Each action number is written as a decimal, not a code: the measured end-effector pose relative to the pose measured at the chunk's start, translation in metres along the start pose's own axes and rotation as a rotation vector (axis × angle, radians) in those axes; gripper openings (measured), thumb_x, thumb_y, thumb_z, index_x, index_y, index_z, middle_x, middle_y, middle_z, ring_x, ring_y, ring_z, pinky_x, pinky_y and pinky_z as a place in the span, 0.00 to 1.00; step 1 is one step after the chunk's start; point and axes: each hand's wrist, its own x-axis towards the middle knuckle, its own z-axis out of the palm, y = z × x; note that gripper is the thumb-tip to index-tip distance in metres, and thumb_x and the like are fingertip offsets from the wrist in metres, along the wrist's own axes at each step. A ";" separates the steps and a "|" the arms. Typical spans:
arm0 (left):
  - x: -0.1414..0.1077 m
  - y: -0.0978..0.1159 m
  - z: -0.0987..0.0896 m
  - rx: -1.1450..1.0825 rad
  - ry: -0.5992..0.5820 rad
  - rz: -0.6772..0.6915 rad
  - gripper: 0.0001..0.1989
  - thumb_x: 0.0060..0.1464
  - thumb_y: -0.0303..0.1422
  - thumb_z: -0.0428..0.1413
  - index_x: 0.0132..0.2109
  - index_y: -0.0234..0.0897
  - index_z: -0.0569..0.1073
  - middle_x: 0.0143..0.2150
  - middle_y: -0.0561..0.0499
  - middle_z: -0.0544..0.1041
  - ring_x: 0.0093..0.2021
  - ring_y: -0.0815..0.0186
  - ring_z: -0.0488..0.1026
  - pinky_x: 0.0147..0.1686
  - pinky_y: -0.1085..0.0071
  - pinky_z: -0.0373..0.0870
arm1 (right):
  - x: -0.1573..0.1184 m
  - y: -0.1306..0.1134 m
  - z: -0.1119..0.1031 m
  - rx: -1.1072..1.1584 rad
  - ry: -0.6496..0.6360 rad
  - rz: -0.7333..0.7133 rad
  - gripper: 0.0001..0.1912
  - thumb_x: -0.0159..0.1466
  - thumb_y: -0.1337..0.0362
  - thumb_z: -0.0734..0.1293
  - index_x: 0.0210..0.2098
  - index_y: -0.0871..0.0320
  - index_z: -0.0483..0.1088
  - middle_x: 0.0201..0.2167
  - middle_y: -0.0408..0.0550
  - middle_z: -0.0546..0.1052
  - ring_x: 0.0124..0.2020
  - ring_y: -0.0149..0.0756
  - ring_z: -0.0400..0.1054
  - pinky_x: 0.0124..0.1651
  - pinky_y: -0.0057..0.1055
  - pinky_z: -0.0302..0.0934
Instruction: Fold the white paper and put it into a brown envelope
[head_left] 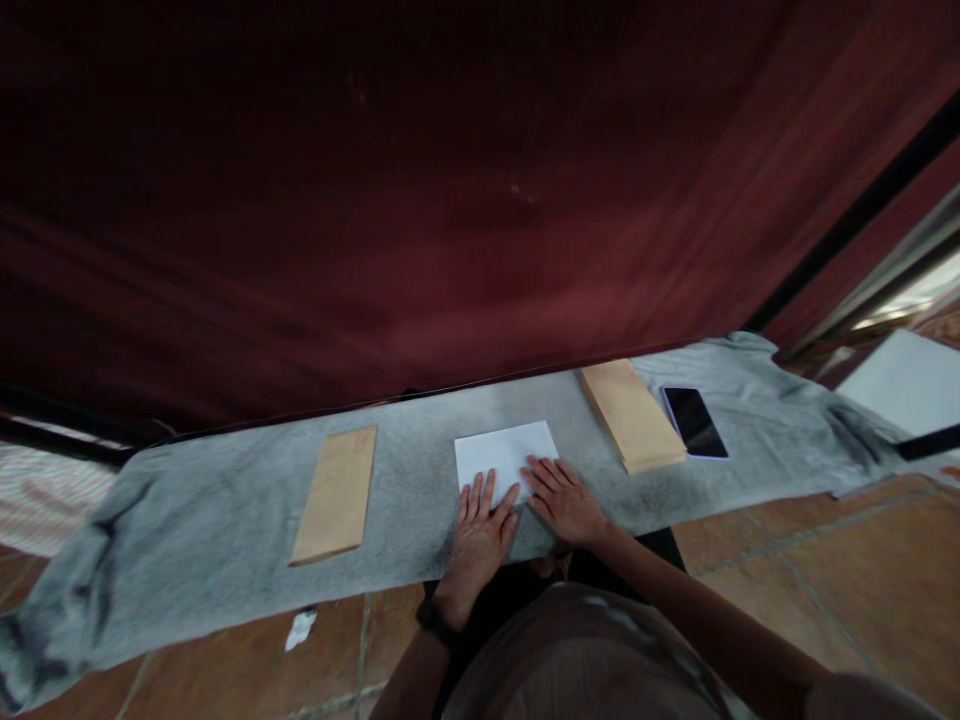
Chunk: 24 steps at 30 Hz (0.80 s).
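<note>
A white sheet of paper point(501, 452) lies in front of me on a grey cloth point(420, 440). My left hand point(481, 530) rests flat on its lower left part, fingers stretched out. Pressed on the lower right part is my right hand point(564, 500), its fingers also extended. The two hands are close together, thumbs nearly meeting at the sheet's near edge, and the palms hide that edge. Neither hand grips anything. Whether the sheet is folded, I cannot tell.
To the left lies a brown envelope point(337, 495). A thicker stack of brown envelopes point(634, 415) is on the right, beside a phone point(694, 422) with a dark screen. A dark red curtain point(480, 250) hangs behind the cloth. A white scrap point(301, 629) lies on the tiled floor point(810, 570).
</note>
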 end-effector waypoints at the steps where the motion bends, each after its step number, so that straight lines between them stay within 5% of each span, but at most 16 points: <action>1: 0.000 0.000 -0.001 -0.005 -0.006 -0.006 0.26 0.67 0.38 0.51 0.70 0.52 0.60 0.74 0.45 0.56 0.73 0.50 0.54 0.67 0.46 0.57 | -0.005 0.002 -0.002 -0.009 0.005 0.009 0.25 0.74 0.58 0.59 0.69 0.54 0.60 0.71 0.52 0.60 0.70 0.43 0.55 0.72 0.47 0.46; 11: -0.030 -0.017 0.001 0.010 0.041 -0.202 0.28 0.68 0.40 0.45 0.70 0.31 0.60 0.69 0.37 0.64 0.70 0.52 0.61 0.67 0.51 0.60 | -0.029 0.011 -0.009 -0.027 0.013 0.123 0.28 0.73 0.57 0.59 0.69 0.63 0.59 0.70 0.56 0.61 0.69 0.45 0.57 0.72 0.45 0.46; 17: -0.023 -0.026 0.000 0.044 -0.013 -0.225 0.24 0.67 0.39 0.47 0.65 0.36 0.68 0.65 0.37 0.70 0.65 0.51 0.68 0.62 0.51 0.66 | -0.019 0.005 -0.015 -0.039 -0.005 0.165 0.26 0.72 0.58 0.59 0.66 0.64 0.64 0.67 0.59 0.65 0.68 0.50 0.58 0.73 0.54 0.37; 20: -0.017 -0.032 0.001 0.041 -0.037 -0.171 0.21 0.66 0.32 0.47 0.62 0.38 0.71 0.62 0.38 0.74 0.63 0.50 0.71 0.57 0.51 0.71 | -0.016 0.003 -0.018 -0.033 -0.007 0.180 0.26 0.72 0.59 0.60 0.65 0.63 0.65 0.67 0.59 0.66 0.67 0.51 0.59 0.73 0.55 0.37; 24: -0.015 -0.040 -0.003 0.001 -0.059 -0.121 0.29 0.59 0.20 0.41 0.61 0.42 0.72 0.63 0.41 0.74 0.62 0.51 0.72 0.56 0.52 0.73 | -0.017 0.001 -0.019 -0.036 -0.022 0.190 0.26 0.71 0.61 0.58 0.66 0.63 0.64 0.67 0.59 0.66 0.66 0.51 0.60 0.73 0.55 0.39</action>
